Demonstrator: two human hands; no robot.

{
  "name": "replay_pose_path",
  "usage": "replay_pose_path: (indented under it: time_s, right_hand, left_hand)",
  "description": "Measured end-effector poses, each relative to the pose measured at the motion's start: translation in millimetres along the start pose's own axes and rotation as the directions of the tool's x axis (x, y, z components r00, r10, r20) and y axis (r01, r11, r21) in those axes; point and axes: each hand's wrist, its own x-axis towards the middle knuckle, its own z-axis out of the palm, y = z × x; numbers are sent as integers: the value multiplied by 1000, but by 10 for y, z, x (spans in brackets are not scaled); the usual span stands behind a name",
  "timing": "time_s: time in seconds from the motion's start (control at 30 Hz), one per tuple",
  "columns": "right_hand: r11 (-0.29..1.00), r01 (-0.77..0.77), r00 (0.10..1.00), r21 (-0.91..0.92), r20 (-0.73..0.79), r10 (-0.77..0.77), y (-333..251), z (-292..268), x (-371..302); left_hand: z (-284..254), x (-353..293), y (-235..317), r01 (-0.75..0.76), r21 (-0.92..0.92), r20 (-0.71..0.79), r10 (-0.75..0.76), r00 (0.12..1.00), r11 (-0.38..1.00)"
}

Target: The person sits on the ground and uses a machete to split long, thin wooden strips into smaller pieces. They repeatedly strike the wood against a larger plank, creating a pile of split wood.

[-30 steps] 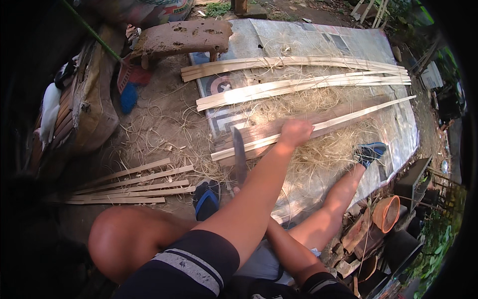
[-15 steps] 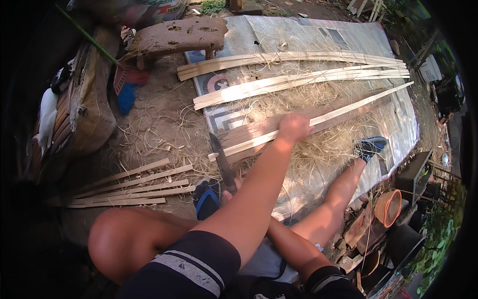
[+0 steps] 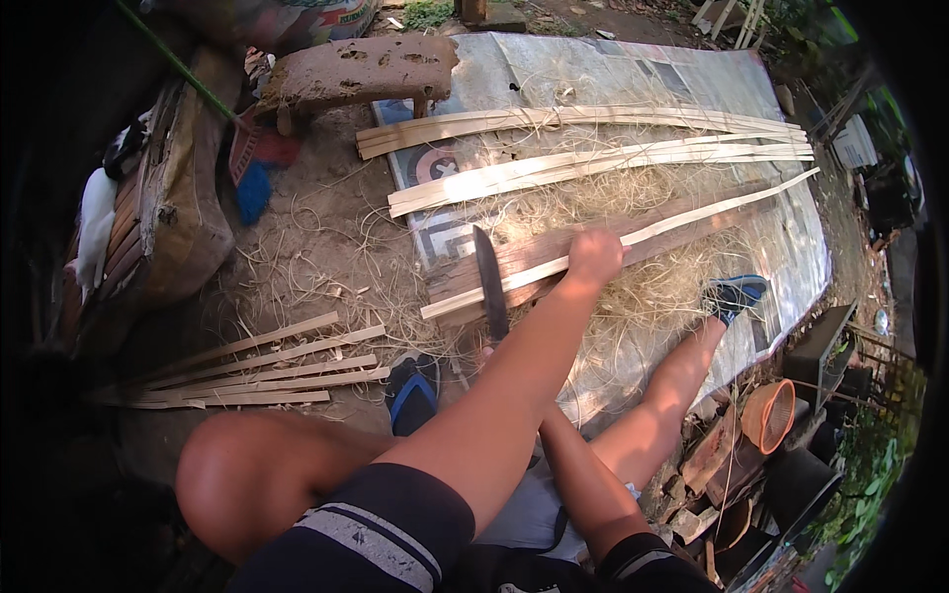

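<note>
My left hand (image 3: 596, 256) is closed round a long pale bamboo strip (image 3: 689, 215), which lies slantwise along a brown wooden plank (image 3: 554, 242). Its near-left end sticks out past the knife. Crossing beneath my left forearm, my right arm reaches left, and my right hand (image 3: 486, 353) grips a dark-bladed knife (image 3: 487, 272). The blade stands across the strip near that left end, tip pointing away from me. Most of my right hand is hidden behind the left forearm. Curly thin shavings (image 3: 643, 296) lie around the plank.
Two bundles of strips (image 3: 593, 119) lie across the pale sheet (image 3: 692, 79) beyond the plank. More strips (image 3: 287, 371) rest on the ground at left. A worn low bench (image 3: 361, 69) stands far left, an orange basket (image 3: 769, 415) at right. My sandalled feet flank the plank.
The knife in my right hand has moved right and away from me along the strip. My left hand still holds the strip and has shifted very slightly right.
</note>
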Motion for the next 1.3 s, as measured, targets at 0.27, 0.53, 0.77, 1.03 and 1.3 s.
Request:
replay_pose_path:
  time_s: [0.27,0.53,0.77,1.03,1.3]
  right_hand:
    - [969,248,959,5,-141,-245,1009,-182,-76]
    - [968,226,972,107,40,-232,982,134,-147]
    - [920,57,995,-388,101,-19,-556,208,-207]
    - [881,310,948,-357,190,-256,459,779,-145]
    - [990,12,924,141,378,-65,-123,-784,358]
  left_hand:
    - [-131,55,151,39,-98,130,-26,991,994]
    - [-156,34,-10,17,-92,56,-12,998,996]
    - [-226,23,-13,51,-43,86,-47,995,998]
    - [-305,14,103,92,56,52,-95,994,994]
    - [-564,110,-239,46,-147,329,5,944,988]
